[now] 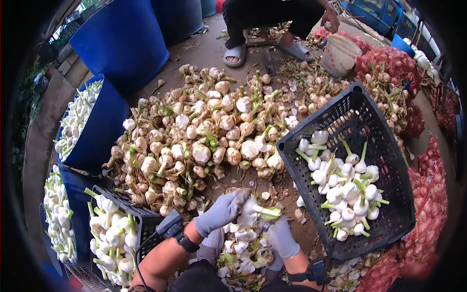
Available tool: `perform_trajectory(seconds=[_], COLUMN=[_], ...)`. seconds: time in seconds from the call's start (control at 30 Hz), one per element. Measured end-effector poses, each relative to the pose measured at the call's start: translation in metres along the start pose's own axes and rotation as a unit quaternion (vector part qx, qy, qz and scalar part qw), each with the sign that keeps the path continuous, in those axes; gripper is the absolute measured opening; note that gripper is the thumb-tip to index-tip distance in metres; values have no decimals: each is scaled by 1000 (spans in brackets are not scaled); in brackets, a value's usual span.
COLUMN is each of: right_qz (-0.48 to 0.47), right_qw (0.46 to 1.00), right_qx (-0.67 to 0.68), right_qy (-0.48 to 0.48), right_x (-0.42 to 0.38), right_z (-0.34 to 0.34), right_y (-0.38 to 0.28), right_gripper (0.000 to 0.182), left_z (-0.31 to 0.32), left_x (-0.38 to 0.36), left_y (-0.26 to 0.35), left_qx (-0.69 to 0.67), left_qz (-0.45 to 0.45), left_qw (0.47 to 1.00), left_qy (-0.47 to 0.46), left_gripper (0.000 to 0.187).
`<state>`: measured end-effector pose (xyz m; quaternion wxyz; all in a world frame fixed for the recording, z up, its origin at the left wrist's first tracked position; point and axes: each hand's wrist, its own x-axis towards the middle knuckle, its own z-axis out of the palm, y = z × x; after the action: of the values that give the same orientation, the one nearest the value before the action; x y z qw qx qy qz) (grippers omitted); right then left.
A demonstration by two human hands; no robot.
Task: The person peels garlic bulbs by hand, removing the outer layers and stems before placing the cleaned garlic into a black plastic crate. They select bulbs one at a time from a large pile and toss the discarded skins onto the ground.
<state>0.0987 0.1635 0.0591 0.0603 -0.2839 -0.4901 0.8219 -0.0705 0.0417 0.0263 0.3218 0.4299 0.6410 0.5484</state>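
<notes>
My left hand (224, 210), in a grey glove, is closed on a white garlic bulb (249, 212) whose cut green stem points right. Just below that stem, my right hand (283, 238), also gloved, has its fingers curled; a small dark thing shows by its fingertips, too little to name. Between my feet lie peeled garlic skins (241, 258). Beyond my hands spreads a big heap of untrimmed garlic (194, 136) with roots and dirty skins. To the right, a black plastic crate (384, 160) holds cleaned white bulbs (348, 190) with short green stems.
Blue tubs (119, 44) stand at the far left, some full of white garlic (80, 117). Another crate of bulbs (114, 233) is at my left. Red mesh sacks (423, 194) line the right. Opposite sits a person in grey slippers (234, 55), beside a white bucket (339, 53).
</notes>
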Motion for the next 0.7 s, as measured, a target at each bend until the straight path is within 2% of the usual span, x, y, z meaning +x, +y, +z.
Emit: perform_trajectory(seconds=[0.03,0.07,0.13,0.17,0.2,0.27,0.3,0.33,0.37,0.4,0.43,0.47,0.5,0.53,0.57,0.63,0.67,0.7], right_qz=[-9,-19,78,-35,-32,-68,-89,8,-85,-58,-58,2,17,29,35,60,59,53], right_qw=[999,1000,985,996,996,981,967,941,906,856,803,793,821,847,848,801,751,739], right_qx=[-48,1,-127,-67,-64,-182,-239,-337,-412,-503,-572,-576,-548,-518,-516,-592,-646,-656], right_qy=[3,19,90,52,54,-6,-15,-2,48,108,155,200,159,118,119,-73,-127,-146], right_x=[-2,0,6,6,6,0,-3,-2,3,4,5,10,8,7,2,-13,-20,-24], right_z=[-1,-6,-9,-11,-9,-2,-3,-6,-18,-19,-23,-39,-51,-58,-55,-37,-26,-22], right_y=[2,15,18,27,24,14,6,0,20,17,12,22,25,27,33,44,47,53], right_gripper=[20,23,29,32,32,32,31,34,30,25,19,18,19,20,20,25,31,35], left_z=[-3,-1,4,7,11,9,10,18,19,26,21,16,16,16,17,9,1,-1], left_x=[12,17,18,16,14,12,11,3,0,-4,-5,-8,-10,-11,-12,-2,9,23], left_y=[34,43,61,54,48,48,42,27,28,31,31,30,30,30,30,28,31,38], left_qx=[61,186,159,169,174,119,113,-2,16,-239,-280,-320,-320,-376,-432,-347,-283,-273], left_qz=[-122,-67,-5,64,87,-73,-78,-166,-152,-189,-228,-262,-269,-257,-245,-160,-129,-117], left_qw=[991,980,987,981,976,979,981,981,985,952,932,910,908,890,868,924,949,952], left_qy=[-8,25,-7,-75,-97,-151,-137,-97,-76,8,-17,-40,-38,-25,-14,27,40,74], left_gripper=[47,46,46,50,56,54,46,40,33,29,30,32,32,36,41,44,45,45])
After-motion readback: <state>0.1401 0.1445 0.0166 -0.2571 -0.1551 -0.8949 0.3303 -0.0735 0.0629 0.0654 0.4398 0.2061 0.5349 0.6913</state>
